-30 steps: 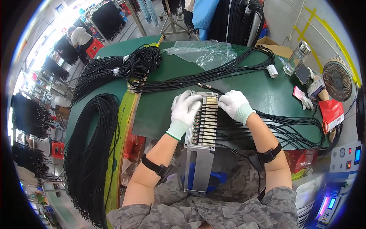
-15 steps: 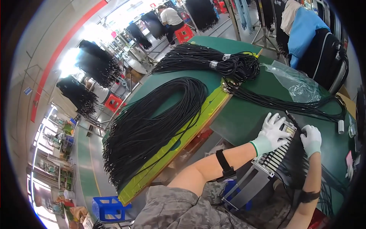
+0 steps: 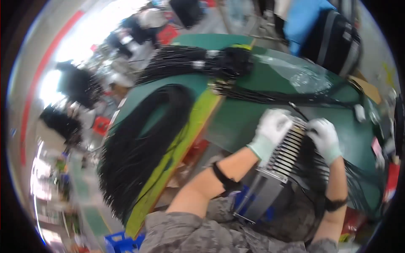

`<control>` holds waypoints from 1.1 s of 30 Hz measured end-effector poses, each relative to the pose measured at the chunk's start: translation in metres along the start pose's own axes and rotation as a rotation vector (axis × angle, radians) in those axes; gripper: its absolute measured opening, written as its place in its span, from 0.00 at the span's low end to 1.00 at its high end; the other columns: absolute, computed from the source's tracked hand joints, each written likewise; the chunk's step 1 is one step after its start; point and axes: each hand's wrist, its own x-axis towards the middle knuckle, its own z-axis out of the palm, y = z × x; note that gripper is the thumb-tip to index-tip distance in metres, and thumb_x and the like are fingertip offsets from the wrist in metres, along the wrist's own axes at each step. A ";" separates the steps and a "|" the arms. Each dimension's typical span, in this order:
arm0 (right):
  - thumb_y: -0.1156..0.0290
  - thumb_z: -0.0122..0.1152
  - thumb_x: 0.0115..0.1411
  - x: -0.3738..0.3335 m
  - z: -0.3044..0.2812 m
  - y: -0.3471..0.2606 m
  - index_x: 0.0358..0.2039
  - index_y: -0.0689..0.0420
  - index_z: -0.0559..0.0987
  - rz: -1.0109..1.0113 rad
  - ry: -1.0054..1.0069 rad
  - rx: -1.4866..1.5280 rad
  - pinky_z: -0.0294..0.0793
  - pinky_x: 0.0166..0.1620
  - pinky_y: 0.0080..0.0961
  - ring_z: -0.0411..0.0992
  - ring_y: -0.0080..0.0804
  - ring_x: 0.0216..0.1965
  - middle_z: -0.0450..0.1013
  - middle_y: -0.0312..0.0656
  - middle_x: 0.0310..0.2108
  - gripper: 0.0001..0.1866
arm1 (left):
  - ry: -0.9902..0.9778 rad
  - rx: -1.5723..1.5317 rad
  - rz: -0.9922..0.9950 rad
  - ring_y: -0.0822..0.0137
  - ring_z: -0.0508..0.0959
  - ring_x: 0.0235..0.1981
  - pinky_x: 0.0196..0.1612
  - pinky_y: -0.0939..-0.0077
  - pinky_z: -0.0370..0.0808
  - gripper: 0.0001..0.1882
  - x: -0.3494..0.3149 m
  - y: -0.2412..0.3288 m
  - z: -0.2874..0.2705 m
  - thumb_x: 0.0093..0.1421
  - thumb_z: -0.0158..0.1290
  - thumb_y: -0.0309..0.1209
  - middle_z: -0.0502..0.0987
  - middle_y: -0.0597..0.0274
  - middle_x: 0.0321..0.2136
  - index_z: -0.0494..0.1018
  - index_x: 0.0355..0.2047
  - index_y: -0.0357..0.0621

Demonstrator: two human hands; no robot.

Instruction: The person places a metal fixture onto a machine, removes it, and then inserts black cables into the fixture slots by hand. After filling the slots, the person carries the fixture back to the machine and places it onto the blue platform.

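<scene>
A slotted metal fixture (image 3: 288, 145) with a row of pale bars stands on a grey base between my hands. My left hand (image 3: 273, 127), in a white glove, is at the fixture's far left edge with its fingers curled in; whatever they grip is hidden. Across from it, my gloved right hand (image 3: 324, 138) has its fingers bent and pinched at the fixture's far right corner. A black cable (image 3: 298, 110) with a pale tip runs from beyond the fixture to those fingertips. More dark cables (image 3: 310, 162) hang along the fixture's right side. Motion blurs the picture.
On the green table (image 3: 249, 114), a large looped bundle of black cables (image 3: 160, 122) lies at left, beside a yellow-green strip (image 3: 168, 164). Another tied bundle (image 3: 230, 63) sits farther back. Clear plastic film (image 3: 310, 80) lies at far right. A blue crate (image 3: 122, 242) is at lower left.
The view has swung right, so the scene sits farther left. My left hand's spread fingers have left the fixture's top and curled at its left edge. My right hand's fingers have drawn in toward the fixture.
</scene>
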 end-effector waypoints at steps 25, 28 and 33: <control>0.65 0.65 0.53 -0.007 0.010 0.013 0.27 0.47 0.80 -0.013 -0.024 -0.249 0.69 0.42 0.35 0.71 0.39 0.37 0.74 0.35 0.28 0.03 | -0.172 0.266 -0.126 0.61 0.76 0.53 0.66 0.54 0.57 0.14 0.006 -0.016 -0.013 0.67 0.49 0.38 0.81 0.63 0.46 0.80 0.45 0.48; 0.65 0.66 0.52 -0.007 0.012 0.014 0.27 0.47 0.81 -0.039 -0.033 -0.281 0.68 0.43 0.35 0.71 0.37 0.38 0.73 0.34 0.28 0.03 | -0.158 0.270 -0.111 0.60 0.76 0.53 0.67 0.54 0.56 0.14 0.005 -0.020 -0.012 0.67 0.48 0.37 0.81 0.62 0.46 0.80 0.44 0.49; 0.66 0.65 0.53 -0.004 0.017 0.013 0.27 0.46 0.81 -0.063 -0.019 -0.293 0.68 0.43 0.34 0.70 0.37 0.38 0.73 0.34 0.28 0.02 | -0.148 0.269 -0.140 0.61 0.77 0.52 0.67 0.54 0.56 0.14 0.005 -0.021 -0.010 0.68 0.47 0.36 0.81 0.63 0.45 0.80 0.45 0.49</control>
